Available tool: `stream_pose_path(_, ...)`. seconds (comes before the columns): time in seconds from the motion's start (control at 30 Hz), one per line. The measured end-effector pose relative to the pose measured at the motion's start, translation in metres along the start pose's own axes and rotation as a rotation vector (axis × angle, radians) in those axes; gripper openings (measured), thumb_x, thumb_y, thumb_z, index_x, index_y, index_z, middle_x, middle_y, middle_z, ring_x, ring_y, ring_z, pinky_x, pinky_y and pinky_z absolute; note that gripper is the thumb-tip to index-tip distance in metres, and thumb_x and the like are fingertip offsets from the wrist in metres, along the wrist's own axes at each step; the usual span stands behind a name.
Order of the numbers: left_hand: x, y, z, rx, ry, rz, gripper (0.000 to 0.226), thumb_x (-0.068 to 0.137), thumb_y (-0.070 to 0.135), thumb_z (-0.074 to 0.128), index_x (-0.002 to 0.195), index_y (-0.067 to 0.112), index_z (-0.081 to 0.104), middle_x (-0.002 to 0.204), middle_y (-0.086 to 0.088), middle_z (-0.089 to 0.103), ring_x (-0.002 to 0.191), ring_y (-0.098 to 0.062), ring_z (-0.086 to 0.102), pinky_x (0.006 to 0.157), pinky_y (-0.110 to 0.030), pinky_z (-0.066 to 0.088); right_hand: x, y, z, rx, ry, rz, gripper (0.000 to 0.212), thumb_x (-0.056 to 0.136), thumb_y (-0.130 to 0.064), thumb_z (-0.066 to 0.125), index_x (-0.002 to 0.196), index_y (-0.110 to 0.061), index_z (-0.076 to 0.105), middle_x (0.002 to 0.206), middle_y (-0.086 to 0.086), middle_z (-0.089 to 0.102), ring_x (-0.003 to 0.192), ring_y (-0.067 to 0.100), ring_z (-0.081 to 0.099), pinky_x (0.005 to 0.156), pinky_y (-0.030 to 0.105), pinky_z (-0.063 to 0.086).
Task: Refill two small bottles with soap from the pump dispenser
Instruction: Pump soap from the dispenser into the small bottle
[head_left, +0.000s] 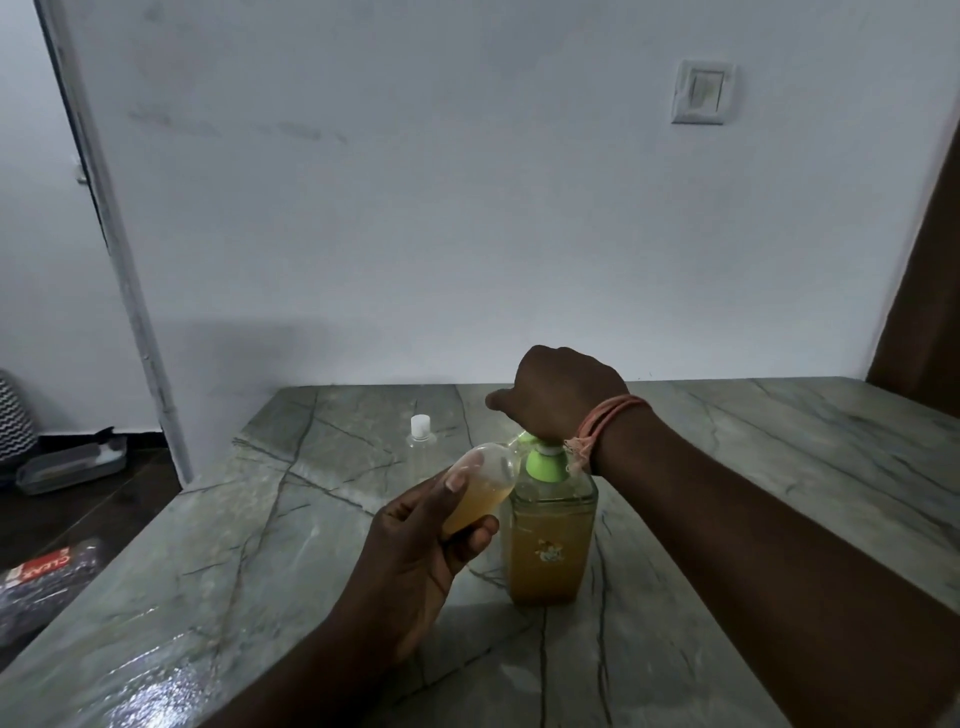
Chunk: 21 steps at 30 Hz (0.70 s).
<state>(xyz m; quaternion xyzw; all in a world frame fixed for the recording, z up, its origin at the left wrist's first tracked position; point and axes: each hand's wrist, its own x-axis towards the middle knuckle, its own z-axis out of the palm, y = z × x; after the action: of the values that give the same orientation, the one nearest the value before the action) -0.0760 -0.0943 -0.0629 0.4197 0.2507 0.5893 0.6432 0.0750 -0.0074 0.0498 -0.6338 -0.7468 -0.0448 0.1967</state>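
Nearest the head camera, the left hand grips a small bottle partly filled with amber soap, its long axis tilted, mouth pointing up and right to the nozzle of the pump dispenser on the marble table. Pressing the pump top, the right hand seems curled closed. If the mouth slips off the nozzle, soap could spill. A capped second bottle stands behind, seemingly empty.

Head view, forward and down, close over a marble table.
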Motion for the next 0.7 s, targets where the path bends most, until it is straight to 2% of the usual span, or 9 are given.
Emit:
stream_pose_path(0.07,-0.002,0.001,0.001,0.007,0.003,0.001,0.078,0.043,0.043,0.098,0.111,0.01,0.076,0.106,-0.015,0.067,0.072,-0.018,0.065,0.063,-0.023,0.057,-0.002,-0.001,-0.004,-0.038,0.004,-0.013,0.042,0.085,-0.053,0.059,0.065,-0.021,0.042,0.076,-0.002,0.053,0.075,0.023,0.053,0.069,0.03,0.042)
stream_pose_path(0.13,-0.003,0.003,0.003,-0.003,-0.001,0.001,0.08,0.042,0.042,0.098,0.111,0.01,0.076,0.11,-0.019,0.062,0.073,-0.019,0.065,0.063,-0.022,0.057,-0.002,-0.005,-0.011,-0.115,0.026,-0.06,0.038,0.087,-0.053,0.057,0.073,-0.02,0.045,0.083,0.001,0.055,0.076,0.023,0.051,0.069,0.031,0.041)
stream_pose_path(0.2,-0.002,0.003,0.002,-0.013,-0.005,0.001,0.079,0.041,0.042,0.098,0.11,0.01,0.076,0.104,-0.018,0.065,0.072,-0.019,0.064,0.062,-0.022,0.057,0.0,-0.006,-0.014,-0.155,0.076,-0.098,0.032,0.088,-0.05,0.056,0.078,-0.021,0.047,0.085,0.001,0.057,0.075,0.023,0.051,0.068,0.031,0.04)
stream_pose_path(0.3,-0.001,0.003,0.002,-0.011,0.002,0.006,0.08,0.042,0.044,0.098,0.111,0.01,0.076,0.1,-0.017,0.066,0.072,-0.019,0.065,0.062,-0.022,0.057,0.0,-0.005,-0.007,-0.073,0.09,-0.038,0.039,0.086,-0.051,0.059,0.066,-0.021,0.043,0.075,0.0,0.054,0.071,0.023,0.052,0.065,0.03,0.039)
stream_pose_path(0.4,-0.001,0.002,0.002,-0.023,0.024,0.003,0.078,0.042,0.042,0.098,0.108,0.008,0.077,0.099,-0.016,0.066,0.072,-0.02,0.066,0.061,-0.023,0.057,-0.002,-0.002,-0.001,-0.021,0.038,0.018,0.044,0.083,-0.055,0.062,0.062,-0.022,0.041,0.069,-0.003,0.048,0.073,0.023,0.053,0.067,0.03,0.041)
stream_pose_path(0.5,-0.001,0.003,0.003,-0.028,0.029,-0.002,0.074,0.042,0.043,0.098,0.106,0.01,0.078,0.087,-0.009,0.073,0.072,-0.019,0.066,0.061,-0.023,0.057,-0.003,-0.002,-0.002,-0.051,0.038,-0.001,0.044,0.083,-0.055,0.063,0.063,-0.023,0.04,0.08,0.001,0.058,0.076,0.024,0.052,0.069,0.03,0.041)
stream_pose_path(0.6,-0.003,0.004,0.005,-0.039,0.034,-0.002,0.072,0.045,0.042,0.097,0.107,0.011,0.078,0.085,-0.008,0.074,0.073,-0.019,0.066,0.063,-0.024,0.058,-0.004,-0.006,-0.008,-0.103,0.041,-0.041,0.038,0.085,-0.053,0.06,0.07,-0.023,0.043,0.096,0.004,0.066,0.077,0.024,0.051,0.07,0.031,0.041)
stream_pose_path(0.7,-0.003,0.005,0.005,-0.039,0.036,-0.006,0.072,0.044,0.042,0.097,0.106,0.011,0.078,0.084,-0.009,0.073,0.072,-0.02,0.067,0.062,-0.023,0.058,-0.003,-0.007,-0.017,-0.155,0.05,-0.084,0.036,0.088,-0.052,0.057,0.076,-0.02,0.043,0.086,0.0,0.058,0.076,0.023,0.05,0.069,0.031,0.04)
